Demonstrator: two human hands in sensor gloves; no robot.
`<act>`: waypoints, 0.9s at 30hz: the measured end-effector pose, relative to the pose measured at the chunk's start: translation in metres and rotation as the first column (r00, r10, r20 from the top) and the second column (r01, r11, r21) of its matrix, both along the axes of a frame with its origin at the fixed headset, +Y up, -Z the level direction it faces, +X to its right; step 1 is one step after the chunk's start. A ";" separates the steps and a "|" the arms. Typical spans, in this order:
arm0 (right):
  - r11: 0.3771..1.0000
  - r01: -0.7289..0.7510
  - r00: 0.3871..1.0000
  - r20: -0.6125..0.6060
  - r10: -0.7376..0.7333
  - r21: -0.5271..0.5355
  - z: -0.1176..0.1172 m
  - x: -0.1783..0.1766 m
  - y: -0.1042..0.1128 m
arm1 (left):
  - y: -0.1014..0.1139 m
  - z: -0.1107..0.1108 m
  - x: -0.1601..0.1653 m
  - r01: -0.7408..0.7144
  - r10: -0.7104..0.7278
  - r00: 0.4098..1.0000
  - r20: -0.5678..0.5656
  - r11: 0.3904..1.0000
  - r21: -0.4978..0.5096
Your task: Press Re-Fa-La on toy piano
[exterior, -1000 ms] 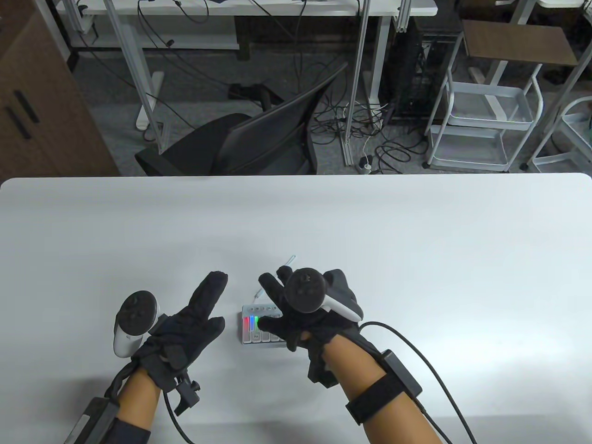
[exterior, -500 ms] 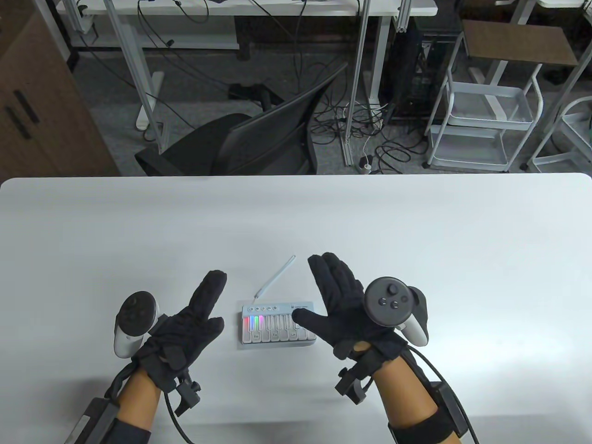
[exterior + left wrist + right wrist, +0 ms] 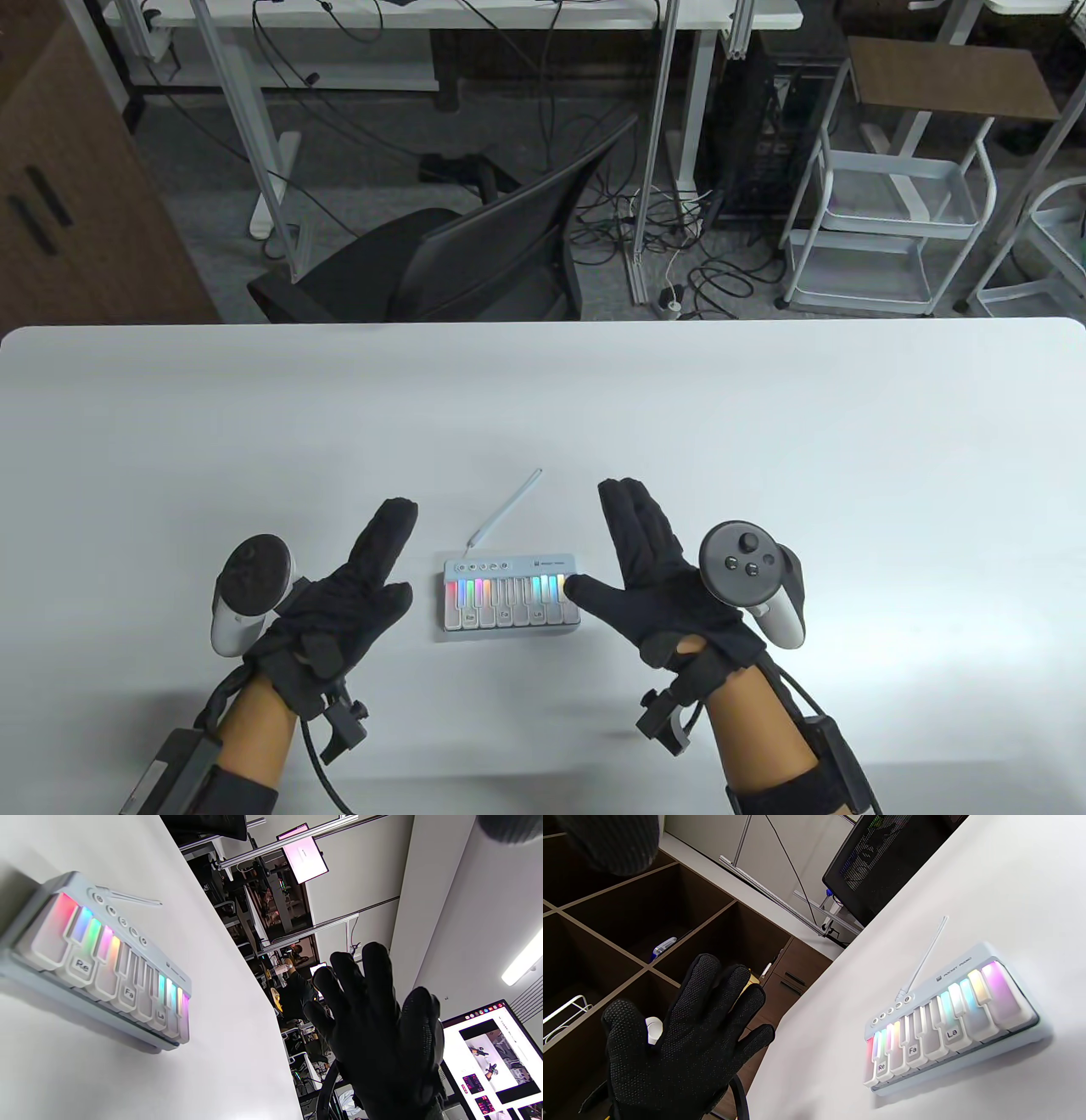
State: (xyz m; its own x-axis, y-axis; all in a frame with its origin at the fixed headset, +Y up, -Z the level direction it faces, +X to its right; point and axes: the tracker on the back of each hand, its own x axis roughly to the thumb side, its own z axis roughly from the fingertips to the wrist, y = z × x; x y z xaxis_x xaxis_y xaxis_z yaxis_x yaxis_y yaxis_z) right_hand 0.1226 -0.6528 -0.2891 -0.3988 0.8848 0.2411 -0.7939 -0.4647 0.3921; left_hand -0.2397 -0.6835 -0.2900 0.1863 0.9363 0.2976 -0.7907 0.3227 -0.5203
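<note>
The small white toy piano lies on the white table, with keys lit in rainbow colours at both ends. Keys labelled Re, Fa and La show in the left wrist view and the right wrist view. A thin white antenna points away from it. My left hand is open just left of the piano. My right hand is open just right of it, thumb tip by the piano's right end. No finger is on a key in the wrist views.
A black office chair stands beyond the table's far edge. A white wire cart is at the back right. Brown cabinets are at the back left.
My right hand has lifted off the left keys and moved right, past the piano's right end, with fingers spread. More keys are lit now. My left hand has not moved.
</note>
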 end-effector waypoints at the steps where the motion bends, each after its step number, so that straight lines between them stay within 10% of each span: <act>1: 1.000 -0.008 1.000 -0.003 0.008 -0.003 0.000 0.000 -0.001 | 0.000 0.000 0.000 0.001 -0.001 1.000 -0.001 1.000 -0.002; 27: 1.000 -0.021 1.000 -0.011 0.021 -0.016 0.002 0.001 -0.003 | -0.002 -0.001 0.000 0.015 -0.015 1.000 -0.008 1.000 -0.010</act>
